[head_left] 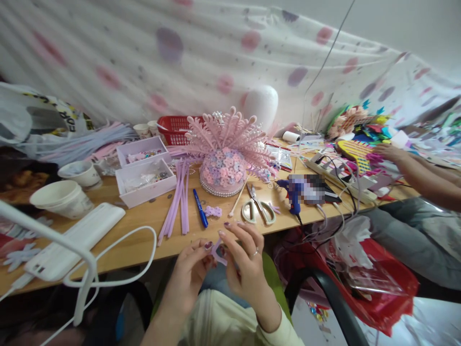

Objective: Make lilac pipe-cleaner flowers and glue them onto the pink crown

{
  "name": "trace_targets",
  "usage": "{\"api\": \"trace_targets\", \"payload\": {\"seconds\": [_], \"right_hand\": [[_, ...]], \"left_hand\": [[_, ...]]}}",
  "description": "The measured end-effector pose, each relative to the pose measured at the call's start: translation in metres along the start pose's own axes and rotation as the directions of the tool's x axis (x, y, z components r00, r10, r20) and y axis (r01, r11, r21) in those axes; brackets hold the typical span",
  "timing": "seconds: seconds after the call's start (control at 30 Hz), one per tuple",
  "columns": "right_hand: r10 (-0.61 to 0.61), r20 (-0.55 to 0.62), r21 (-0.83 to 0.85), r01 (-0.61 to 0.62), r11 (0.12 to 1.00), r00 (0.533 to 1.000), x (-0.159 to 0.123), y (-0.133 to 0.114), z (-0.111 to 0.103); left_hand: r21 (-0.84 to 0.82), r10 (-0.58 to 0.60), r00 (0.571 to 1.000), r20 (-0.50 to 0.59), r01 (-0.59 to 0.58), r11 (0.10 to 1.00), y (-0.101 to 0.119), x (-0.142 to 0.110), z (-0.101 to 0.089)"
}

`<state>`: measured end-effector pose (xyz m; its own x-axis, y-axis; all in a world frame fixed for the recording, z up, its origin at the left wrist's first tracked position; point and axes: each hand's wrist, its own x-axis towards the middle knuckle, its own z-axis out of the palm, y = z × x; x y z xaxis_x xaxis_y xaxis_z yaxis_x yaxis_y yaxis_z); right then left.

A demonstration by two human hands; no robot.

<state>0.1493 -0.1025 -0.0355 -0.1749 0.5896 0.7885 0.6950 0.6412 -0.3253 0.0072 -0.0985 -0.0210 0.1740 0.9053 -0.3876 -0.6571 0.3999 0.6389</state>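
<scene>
Head view: we see both hands over the lap, just off the near edge of the table (144,217). The left hand (191,268) pinches a bent lilac strip (219,259) between thumb and fingers; the right hand (248,254) grips it from the right with its fingertips. Beyond lie the pen (200,208) and the scissors (256,198). We judge that a loosened pinch could drop the strip into the lap, since no tabletop lies beneath, and that uneven pressure could crease it. Its visible long axis curves from far to near, the near part slanting right; fingers hide its ends.
</scene>
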Motion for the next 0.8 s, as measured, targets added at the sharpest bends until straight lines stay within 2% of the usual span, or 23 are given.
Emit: {"api": "trace_targets", "payload": {"seconds": [0.1, 0.17, 0.33, 0.6, 0.8], "right_hand": [[-0.026, -0.055, -0.157, 0.017, 0.987, 0.998, -0.002, 0.002, -0.003], [-0.042, -0.041, -0.176, 0.034, 0.984, 0.998, -0.001, 0.004, -0.004], [-0.101, 0.100, -0.029, 0.104, 0.994, 0.990, 0.006, 0.010, -0.010], [-0.150, 0.151, 0.005, 0.151, 0.988, 0.977, 0.010, 0.014, -0.012], [-0.236, 0.238, 0.049, 0.232, 0.972, 0.942, 0.015, 0.021, -0.011]], "left_hand": [[0.025, -0.001, 0.998, -0.060, 0.003, 1.000, 0.000, 0.001, 0.001], [0.032, 0.001, 0.997, -0.078, 0.002, 0.999, 0.001, 0.001, 0.001], [0.029, 0.009, 0.998, -0.063, -0.007, 1.000, -0.001, 0.001, 0.002], [0.072, 0.074, 0.991, -0.109, -0.066, 0.995, -0.003, 0.003, 0.001], [0.079, 0.102, 0.986, -0.129, -0.092, 0.993, -0.006, 0.005, -0.001]]}}
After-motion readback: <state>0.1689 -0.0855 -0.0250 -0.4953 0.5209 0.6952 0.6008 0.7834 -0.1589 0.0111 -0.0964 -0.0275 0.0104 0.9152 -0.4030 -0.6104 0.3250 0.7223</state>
